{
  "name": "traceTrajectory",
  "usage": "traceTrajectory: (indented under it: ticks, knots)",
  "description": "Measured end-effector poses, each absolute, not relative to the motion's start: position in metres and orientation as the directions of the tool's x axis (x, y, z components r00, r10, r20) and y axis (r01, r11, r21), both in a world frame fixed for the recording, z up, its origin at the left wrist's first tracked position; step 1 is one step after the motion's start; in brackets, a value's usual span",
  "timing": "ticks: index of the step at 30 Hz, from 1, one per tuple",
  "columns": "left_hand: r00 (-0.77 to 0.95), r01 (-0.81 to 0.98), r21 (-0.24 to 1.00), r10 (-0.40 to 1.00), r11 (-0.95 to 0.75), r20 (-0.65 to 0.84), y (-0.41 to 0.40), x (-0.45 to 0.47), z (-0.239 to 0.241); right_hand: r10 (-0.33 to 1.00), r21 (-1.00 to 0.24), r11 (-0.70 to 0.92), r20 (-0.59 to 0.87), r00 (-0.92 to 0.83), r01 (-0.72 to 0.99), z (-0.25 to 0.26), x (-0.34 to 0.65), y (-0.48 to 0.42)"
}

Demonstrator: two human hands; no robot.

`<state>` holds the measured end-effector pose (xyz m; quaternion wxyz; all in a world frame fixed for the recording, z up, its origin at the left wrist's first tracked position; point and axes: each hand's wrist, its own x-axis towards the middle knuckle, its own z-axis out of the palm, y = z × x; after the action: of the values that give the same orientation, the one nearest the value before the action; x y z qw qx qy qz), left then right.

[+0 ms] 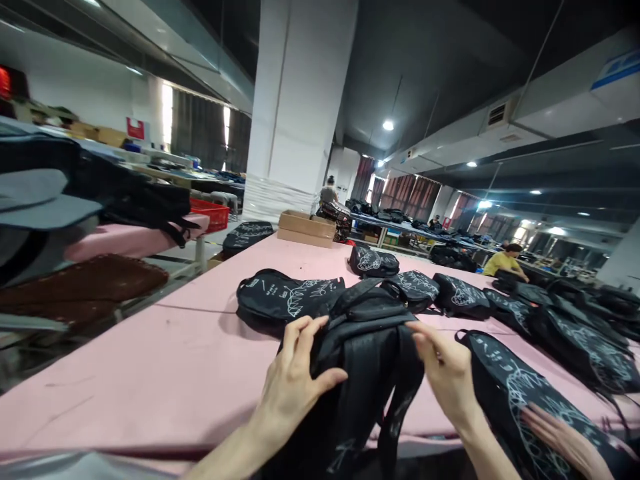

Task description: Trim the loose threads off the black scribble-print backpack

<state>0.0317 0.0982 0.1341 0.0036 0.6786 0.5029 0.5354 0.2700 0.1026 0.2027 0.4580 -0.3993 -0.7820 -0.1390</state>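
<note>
In front of me a black backpack stands on its lower end at the table's near edge, shoulder straps facing me and one loose strap hanging on the right. My left hand holds its left side near the top, fingers behind the edge and thumb across the front. With curled fingers, my right hand grips the upper right edge beside the strap. Just beyond lies a black backpack with white line drawings. Another printed backpack lies to the right, with another person's hand flat on it.
The pink table stretches away, with several printed black backpacks toward the right. A cardboard box sits at its far end before a white pillar. A person in yellow is at the right. A red crate stands left.
</note>
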Motion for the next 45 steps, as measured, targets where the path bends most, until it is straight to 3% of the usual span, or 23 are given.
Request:
traceTrajectory:
  ticks: [3,6,8,17,23,28,32,36,39,45]
  knots:
    - [-0.081,0.644,0.543,0.657,-0.539,0.749,0.094,0.046,0.131,0.516,0.057,0.701,0.649,-0.560,0.711,0.221,0.224,0.092]
    - [-0.105,0.600,0.593,0.681,-0.538,0.724,0.090,0.048,0.131,0.552,0.277,0.577,0.562,-0.616,0.769,0.227,0.191,0.095]
    - [-0.113,0.579,0.610,0.688,-0.540,0.717,0.088,0.043,0.130,0.562,0.298,0.578,0.530,-0.635,0.760,0.226,0.183,0.098]
    - [-0.056,0.623,0.515,0.623,-0.588,0.780,0.087,0.027,0.128,0.616,-0.087,0.677,0.610,-0.498,0.731,0.217,0.195,0.092]
    - [-0.002,0.691,0.394,0.543,-0.606,0.840,0.095,0.014,0.129,0.694,-0.315,0.504,0.702,-0.160,0.804,0.213,0.253,0.104]
    - [0.079,0.713,0.315,0.517,-0.627,0.852,0.096,0.003,0.142,0.731,-0.472,0.508,0.679,-0.071,0.721,0.204,0.270,0.110]
    - [0.179,0.845,0.036,0.346,-0.534,0.921,0.080,0.030,0.174,0.749,-0.523,0.548,0.654,-0.104,0.653,0.204,0.254,0.113]
    - [0.405,0.846,-0.195,0.361,-0.496,0.840,0.080,0.086,0.190,0.751,-0.566,0.587,0.648,-0.127,0.579,0.207,0.252,0.112]
    - [0.440,0.866,-0.259,0.402,-0.429,0.803,0.088,0.107,0.184,0.773,-0.576,0.551,0.624,-0.110,0.604,0.208,0.268,0.110]
    - [0.438,0.883,-0.287,0.435,-0.371,0.787,0.085,0.102,0.178,0.759,-0.479,0.413,0.651,-0.003,0.775,0.205,0.278,0.133]
